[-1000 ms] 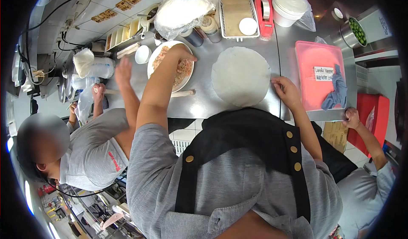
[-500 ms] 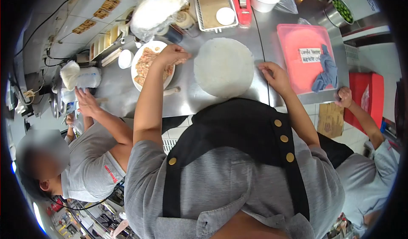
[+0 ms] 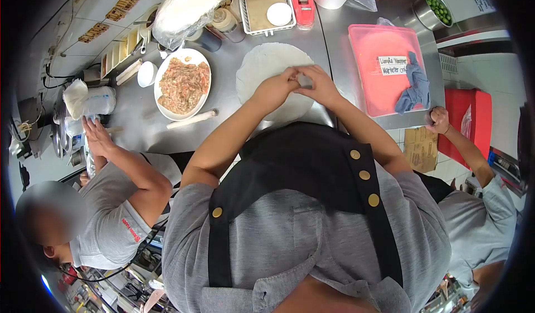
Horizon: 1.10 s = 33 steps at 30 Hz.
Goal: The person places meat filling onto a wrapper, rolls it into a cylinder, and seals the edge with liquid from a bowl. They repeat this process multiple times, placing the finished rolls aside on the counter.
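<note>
A round, pale wrapper sheet [image 3: 262, 59] lies flat on the steel table in front of me. Above its right half, my left hand [image 3: 277, 93] and my right hand [image 3: 321, 88] meet at the fingertips, both with bent, closed fingers. Whatever sits between the fingers is hidden. To the left, a white oval plate [image 3: 189, 55] carries a raw minced meat mixture [image 3: 184, 87] with orange bits. A pale stick [image 3: 192, 119] rests just below the plate.
A pink lidded container [image 3: 370, 93] with a blue-grey cloth [image 3: 413, 87] stands right. Behind are a white basket [image 3: 243, 12], a red tape dispenser [image 3: 301, 4] and sauce bottles [image 3: 227, 24]. Co-workers stand at both sides; one person's hand [image 3: 439, 119] is at the table's right corner.
My left hand has moved right, from beside the plate with a clump of meat mixture to over the wrapper. My right hand has come left to meet it. The view has shifted slightly.
</note>
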Motion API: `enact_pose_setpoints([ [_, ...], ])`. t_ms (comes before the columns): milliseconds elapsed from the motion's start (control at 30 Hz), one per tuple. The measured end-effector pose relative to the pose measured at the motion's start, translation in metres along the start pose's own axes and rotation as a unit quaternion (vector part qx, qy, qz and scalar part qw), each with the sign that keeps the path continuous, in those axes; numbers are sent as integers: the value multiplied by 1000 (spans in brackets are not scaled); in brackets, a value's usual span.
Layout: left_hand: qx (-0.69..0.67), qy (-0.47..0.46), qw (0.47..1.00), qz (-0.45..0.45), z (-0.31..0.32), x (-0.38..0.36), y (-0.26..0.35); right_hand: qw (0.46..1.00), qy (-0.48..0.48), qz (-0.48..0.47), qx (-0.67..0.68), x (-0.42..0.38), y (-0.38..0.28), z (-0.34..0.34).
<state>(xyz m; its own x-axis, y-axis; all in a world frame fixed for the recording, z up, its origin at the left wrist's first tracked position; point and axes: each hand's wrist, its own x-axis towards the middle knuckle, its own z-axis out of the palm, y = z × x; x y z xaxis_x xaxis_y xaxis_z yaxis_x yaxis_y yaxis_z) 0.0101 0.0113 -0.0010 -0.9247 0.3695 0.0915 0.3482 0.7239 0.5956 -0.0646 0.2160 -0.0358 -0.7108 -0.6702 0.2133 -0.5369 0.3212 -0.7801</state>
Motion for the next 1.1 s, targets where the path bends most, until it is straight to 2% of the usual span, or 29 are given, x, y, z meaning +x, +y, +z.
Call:
enact_pose_setpoints([
  [33, 0, 1, 1000, -1, 2, -3, 0, 998, -56, 12, -6, 0, 6, 4],
  [100, 11, 83, 996, -24, 6, -11, -3, 995, -88, 28, -21, 0, 7, 5],
  [133, 11, 83, 996, -26, 6, -15, -6, 991, -120, 45, -37, 0, 7, 6],
  [267, 56, 108, 992, -23, 3, -32, -21, 989, -122, 19, -79, -2, 14, 7],
  [333, 57, 131, 990, -10, 3, -35, -24, 996, -22, -36, -74, -1, 7, 7],
  [400, 30, 143, 987, -69, -3, -36, -16, 994, -34, -53, -89, 2, 0, 5],
  [500, 68, 110, 986, -108, -1, -34, -14, 989, -62, -68, -115, 4, -9, 13],
  [633, 95, 74, 987, -110, 9, -34, -28, 980, -125, -40, -150, 11, 1, 26],
  [700, 117, 20, 989, -85, 10, -36, -44, 978, -138, -34, -153, 13, 3, 24],
  [767, 124, 30, 989, -78, 7, -40, -48, 976, -148, -27, -156, 13, 5, 16],
  [833, 130, 37, 988, -71, 4, -42, -42, 985, -100, -45, -130, 8, 5, 7],
  [867, 120, 77, 986, -86, -3, -40, -28, 985, -100, -45, -131, 8, 2, 6],
  [900, 110, 116, 982, -100, -6, -36, -19, 991, -63, -48, -113, 6, 0, 5],
  [933, 108, 116, 982, -100, -4, -33, -16, 994, -26, -50, -94, 4, -2, 5],
  [1033, 104, 135, 982, -76, 8, -24, -17, 989, -66, -62, -116, 5, -2, 10],
  [1100, 122, 64, 986, -91, 20, -20, -25, 986, -94, -60, -127, 8, 11, 12],
])
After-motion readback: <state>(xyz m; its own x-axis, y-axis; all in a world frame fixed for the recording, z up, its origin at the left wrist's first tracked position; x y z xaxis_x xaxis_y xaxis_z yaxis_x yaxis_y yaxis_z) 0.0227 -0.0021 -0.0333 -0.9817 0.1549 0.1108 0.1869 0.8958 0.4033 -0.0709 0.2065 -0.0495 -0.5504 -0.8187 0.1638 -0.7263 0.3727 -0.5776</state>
